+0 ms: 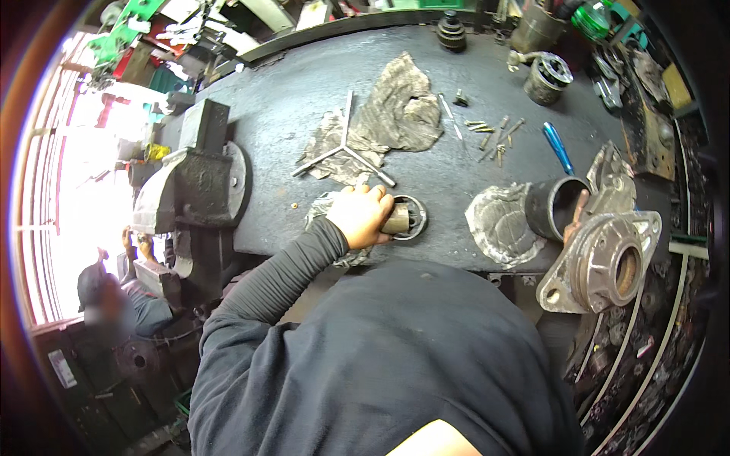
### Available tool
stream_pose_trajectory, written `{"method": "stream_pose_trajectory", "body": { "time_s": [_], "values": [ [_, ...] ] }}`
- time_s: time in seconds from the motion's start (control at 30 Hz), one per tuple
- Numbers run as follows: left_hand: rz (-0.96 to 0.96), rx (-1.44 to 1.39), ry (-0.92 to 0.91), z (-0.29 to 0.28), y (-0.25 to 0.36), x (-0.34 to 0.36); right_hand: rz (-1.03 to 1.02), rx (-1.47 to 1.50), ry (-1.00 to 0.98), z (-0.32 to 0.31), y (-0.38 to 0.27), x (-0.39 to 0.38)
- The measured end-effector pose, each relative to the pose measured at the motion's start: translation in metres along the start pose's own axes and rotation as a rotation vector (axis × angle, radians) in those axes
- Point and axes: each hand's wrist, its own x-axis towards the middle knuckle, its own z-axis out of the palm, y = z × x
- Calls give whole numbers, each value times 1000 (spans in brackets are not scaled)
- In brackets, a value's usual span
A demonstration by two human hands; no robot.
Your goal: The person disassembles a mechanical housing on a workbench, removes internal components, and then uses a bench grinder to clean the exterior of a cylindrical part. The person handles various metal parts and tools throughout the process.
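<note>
My left hand (359, 214) is closed on a metal sleeve (395, 220) at the middle of the bench's near edge; a dark ring-shaped housing (417, 229) surrounds the sleeve's right part. Crumpled cloth lies partly under the hand. Just above, a three-arm metal wrench (343, 148) rests on grimy rags (407, 99). To the right, a dark hollow cylinder (542, 209) stands beside a stained pad (498, 232), behind a flanged metal housing (593, 266). My right hand is not visible; bare skin shows at the lower edge.
A bench vise (190, 182) occupies the left, with a co-worker (148, 311) beyond it. Several bolts (487, 128), a blue-handled tool (557, 148), a round part (544, 83) and a black part (451, 32) lie toward the back. Racks of parts (661, 319) line the right.
</note>
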Motion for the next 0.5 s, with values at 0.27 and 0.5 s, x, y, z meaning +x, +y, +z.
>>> {"method": "stream_pose_trajectory", "body": {
  "time_s": [0.27,0.5],
  "values": [
    [-384,-380,225,21,-31,-49,26,-8,-28,10,15,10],
    [-508,-199,20,60,-43,-71,38,-8,-39,20,24,12]
  ]
}}
